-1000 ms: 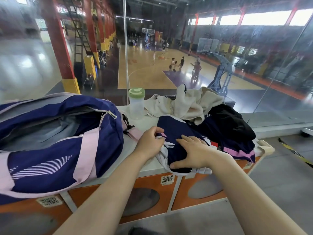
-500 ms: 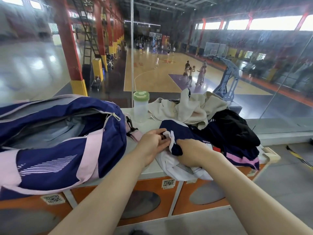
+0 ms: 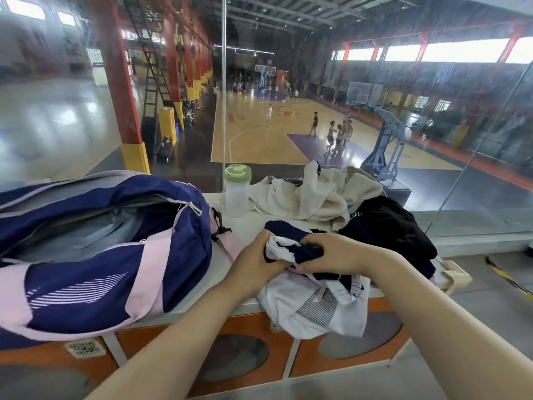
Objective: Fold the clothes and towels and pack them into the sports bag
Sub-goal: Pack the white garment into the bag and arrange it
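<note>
- Where the white desk (image 3: 202,298) meets a glass wall, the head view looks down on a basketball court with players.
- One navy-and-pink sports bag (image 3: 95,255) lies unzipped at the desk's left end.
- One green-lidded bottle (image 3: 237,189) stands just beside the bag.
- Two hands: the left hand (image 3: 253,264) and right hand (image 3: 331,252) are both clenched on one navy-and-white garment (image 3: 300,252), bunched above a white piece (image 3: 311,310) hanging over the desk edge.
- One cream towel (image 3: 314,194) and one black garment (image 3: 389,223) are heaped behind.

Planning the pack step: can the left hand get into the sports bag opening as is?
Probably yes. The sports bag lies unzipped just beside the left hand, nothing between them, though that hand is gripping the navy-and-white garment.
</note>
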The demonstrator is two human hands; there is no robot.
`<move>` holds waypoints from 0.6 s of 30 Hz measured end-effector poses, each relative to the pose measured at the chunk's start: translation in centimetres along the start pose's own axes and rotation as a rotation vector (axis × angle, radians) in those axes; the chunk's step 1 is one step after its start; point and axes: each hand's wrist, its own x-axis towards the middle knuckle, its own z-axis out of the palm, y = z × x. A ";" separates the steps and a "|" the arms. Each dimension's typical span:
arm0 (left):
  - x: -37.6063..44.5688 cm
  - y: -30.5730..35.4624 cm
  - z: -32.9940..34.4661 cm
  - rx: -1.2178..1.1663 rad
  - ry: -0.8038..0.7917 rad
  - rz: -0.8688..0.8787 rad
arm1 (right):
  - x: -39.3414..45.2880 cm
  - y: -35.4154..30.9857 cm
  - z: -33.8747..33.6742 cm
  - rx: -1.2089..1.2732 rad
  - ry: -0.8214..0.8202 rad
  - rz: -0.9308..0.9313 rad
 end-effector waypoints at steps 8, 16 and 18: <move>-0.1 -1.3 -0.1 0.057 -0.052 -0.124 | -3.7 1.9 3.2 -0.202 0.022 -0.120; 1.5 0.9 -0.9 -0.125 0.055 -0.106 | -0.8 2.2 -0.5 0.312 0.411 -0.060; 3.1 1.2 -1.0 -0.170 0.109 -0.166 | 0.5 1.7 -1.8 0.322 0.457 -0.033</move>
